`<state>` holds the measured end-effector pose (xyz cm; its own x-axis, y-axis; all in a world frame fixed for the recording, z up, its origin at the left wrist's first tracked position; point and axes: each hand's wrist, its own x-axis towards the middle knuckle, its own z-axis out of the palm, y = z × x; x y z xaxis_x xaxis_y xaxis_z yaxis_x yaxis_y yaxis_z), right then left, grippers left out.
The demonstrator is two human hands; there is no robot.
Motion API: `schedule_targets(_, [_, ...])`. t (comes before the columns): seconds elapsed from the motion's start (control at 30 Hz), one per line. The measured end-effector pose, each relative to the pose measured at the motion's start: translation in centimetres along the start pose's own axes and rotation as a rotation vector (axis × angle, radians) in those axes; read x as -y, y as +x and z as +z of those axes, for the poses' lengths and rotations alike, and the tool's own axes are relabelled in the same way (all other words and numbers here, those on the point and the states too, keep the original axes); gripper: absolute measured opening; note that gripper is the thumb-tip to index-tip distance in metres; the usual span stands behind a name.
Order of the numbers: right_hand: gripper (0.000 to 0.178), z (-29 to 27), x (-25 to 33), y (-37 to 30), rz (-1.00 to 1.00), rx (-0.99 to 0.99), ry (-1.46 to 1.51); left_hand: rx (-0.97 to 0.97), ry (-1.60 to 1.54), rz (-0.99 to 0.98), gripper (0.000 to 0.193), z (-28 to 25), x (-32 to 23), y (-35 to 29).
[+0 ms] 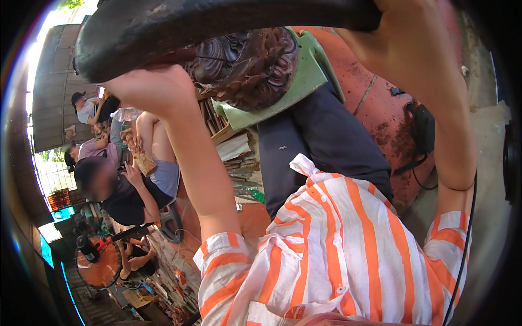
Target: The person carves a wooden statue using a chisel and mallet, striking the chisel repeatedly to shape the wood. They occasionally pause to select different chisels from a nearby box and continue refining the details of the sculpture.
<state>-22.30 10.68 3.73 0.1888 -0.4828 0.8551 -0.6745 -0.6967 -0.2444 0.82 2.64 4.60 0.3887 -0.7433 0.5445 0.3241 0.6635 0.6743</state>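
A thick, black, curved thing with a worn surface spans the top of the picture, very close; its kind is unclear. My left hand is raised against its left end, fingers hidden behind it. At the other end is my right hand, partly cut off by the upper edge, its fingers also out of sight. Both hands appear to grip the black thing. Beyond it, a dark brown wood carving with deep swirls rests on a green plastic stool before my knees.
Wood-carving tools lie left of the stool, near a green bottle. A person at left holds a wooden piece; other people sit farther back. A black bag and cable lie on the red floor at right.
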Motion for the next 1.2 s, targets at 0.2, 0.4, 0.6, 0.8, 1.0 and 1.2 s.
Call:
schedule_targets(0.2, [0.038,0.0,-0.1,-0.1,-0.058,0.008,0.054,0.407,-0.237,-0.311,0.041,-3.3,-0.4,-1.9])
schedule_targets(0.4, [0.037,-0.1,0.1,-0.1,-0.085,0.009,0.067,0.379,-0.144,-0.306,0.05,-3.6,1.3,-2.8])
schedule_targets(0.6, [0.036,0.0,0.3,0.2,-0.113,0.014,0.061,0.441,-0.157,-0.301,0.06,-4.4,1.8,-3.1])
schedule_targets(0.8, [0.032,-0.5,2.1,1.3,-0.027,0.324,-0.197,-0.047,0.021,-0.25,0.06,-4.1,2.6,-3.7])
schedule_targets(1.0, [0.033,-0.9,2.0,1.7,0.019,0.395,-0.238,-0.075,0.298,-0.12,0.054,-3.8,2.7,-3.7])
schedule_targets(1.2, [0.038,-0.3,0.2,-0.3,-0.055,0.168,-0.047,-0.105,0.237,-0.053,0.047,-1.6,2.7,0.9])
